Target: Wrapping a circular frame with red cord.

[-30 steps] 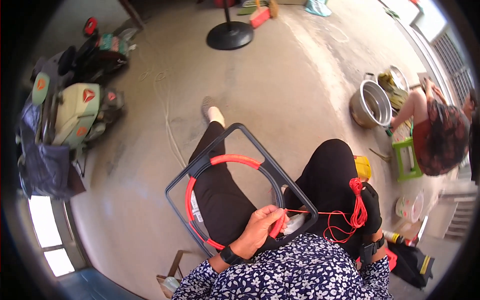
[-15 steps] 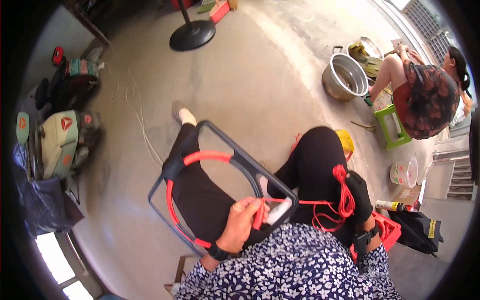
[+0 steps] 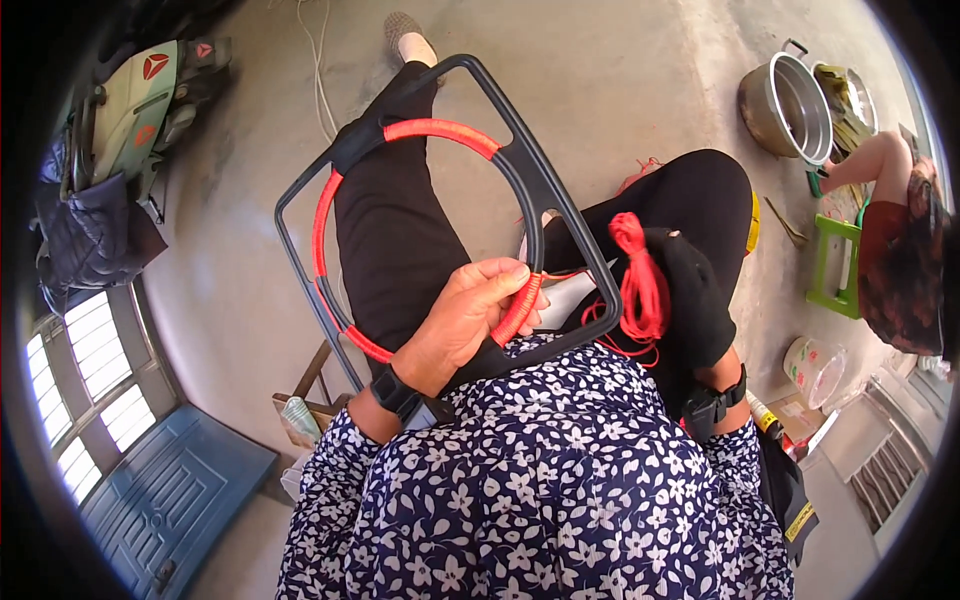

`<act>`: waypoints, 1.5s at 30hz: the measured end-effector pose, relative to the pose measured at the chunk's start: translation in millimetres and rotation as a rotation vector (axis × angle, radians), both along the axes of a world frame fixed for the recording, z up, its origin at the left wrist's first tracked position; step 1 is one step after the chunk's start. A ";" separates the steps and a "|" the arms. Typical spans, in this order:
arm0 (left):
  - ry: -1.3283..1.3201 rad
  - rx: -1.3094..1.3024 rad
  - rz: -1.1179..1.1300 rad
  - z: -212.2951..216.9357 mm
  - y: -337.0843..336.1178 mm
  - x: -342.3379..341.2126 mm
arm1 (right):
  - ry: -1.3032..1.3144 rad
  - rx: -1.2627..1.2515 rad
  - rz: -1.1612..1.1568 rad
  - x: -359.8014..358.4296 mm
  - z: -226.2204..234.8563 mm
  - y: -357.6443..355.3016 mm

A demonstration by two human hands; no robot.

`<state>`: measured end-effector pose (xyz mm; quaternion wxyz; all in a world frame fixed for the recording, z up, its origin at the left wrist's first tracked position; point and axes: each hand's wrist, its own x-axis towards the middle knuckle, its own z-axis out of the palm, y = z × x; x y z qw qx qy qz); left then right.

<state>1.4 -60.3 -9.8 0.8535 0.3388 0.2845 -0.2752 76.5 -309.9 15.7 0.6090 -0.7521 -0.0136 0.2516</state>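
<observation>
Wrapping red cord on one black frame, lying across the lap.
Left hand (image 3: 462, 325) clamping the frame (image 3: 545, 190) at its ring's near edge, fingers closed over the wound cord; right hand (image 3: 690, 290) clenched round one red cord bundle (image 3: 640, 275). Two metal pots (image 3: 785, 105) sitting on the floor.
</observation>
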 end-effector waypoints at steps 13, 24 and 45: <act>0.094 -0.012 0.113 5.4 -9.8 -14.0 | 0.251 0.188 0.343 17.4 0.7 27.7; 0.030 -0.033 0.098 -8.3 -6.4 -10.6 | -0.339 -0.316 -0.195 0.7 -13.7 -70.7; -0.271 0.018 0.141 -18.9 -0.9 -14.3 | 0.340 0.334 0.362 13.2 1.8 71.6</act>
